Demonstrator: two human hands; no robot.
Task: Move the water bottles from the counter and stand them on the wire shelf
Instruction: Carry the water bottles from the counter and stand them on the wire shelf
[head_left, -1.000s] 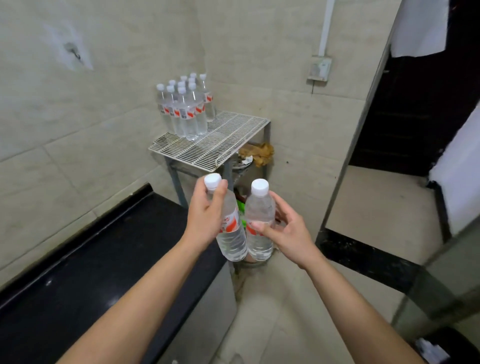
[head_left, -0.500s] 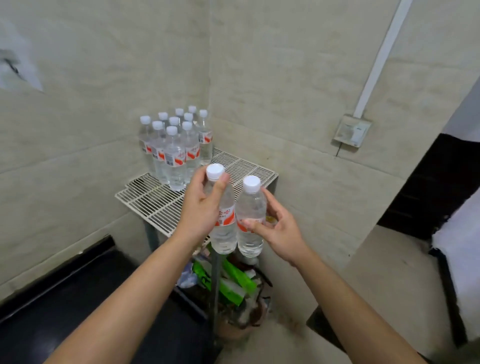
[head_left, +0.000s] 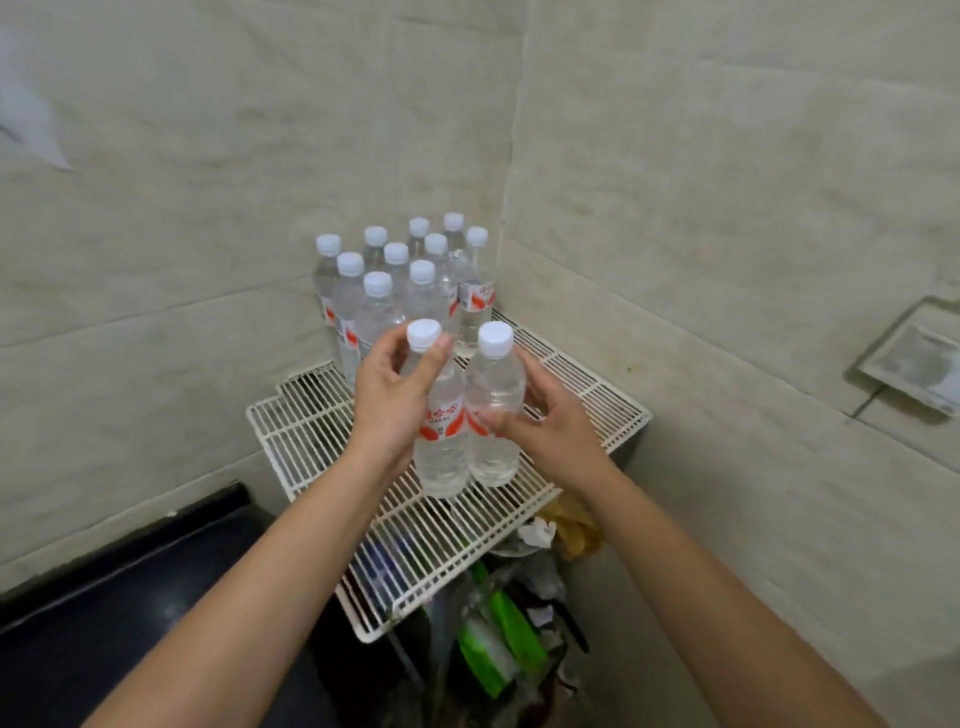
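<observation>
I hold two clear water bottles with white caps and red labels upright over the white wire shelf (head_left: 322, 441). My left hand (head_left: 389, 400) grips the left bottle (head_left: 441, 441). My right hand (head_left: 550, 431) grips the right bottle (head_left: 493, 395). The two bottles touch side by side, their bases just above the wires near the shelf's middle. Several more bottles (head_left: 395, 291) of the same kind stand clustered at the shelf's back, in the wall corner.
Tiled walls close in behind and to the right of the shelf. A black counter (head_left: 104, 639) runs at the lower left. Under the shelf lies clutter with green packaging (head_left: 498, 644). A wall switch box (head_left: 909, 358) sits at the right.
Both hands carried the bottles forward from beside the counter's end to above the shelf. The shelf and standing bottles now appear closer and lower in view.
</observation>
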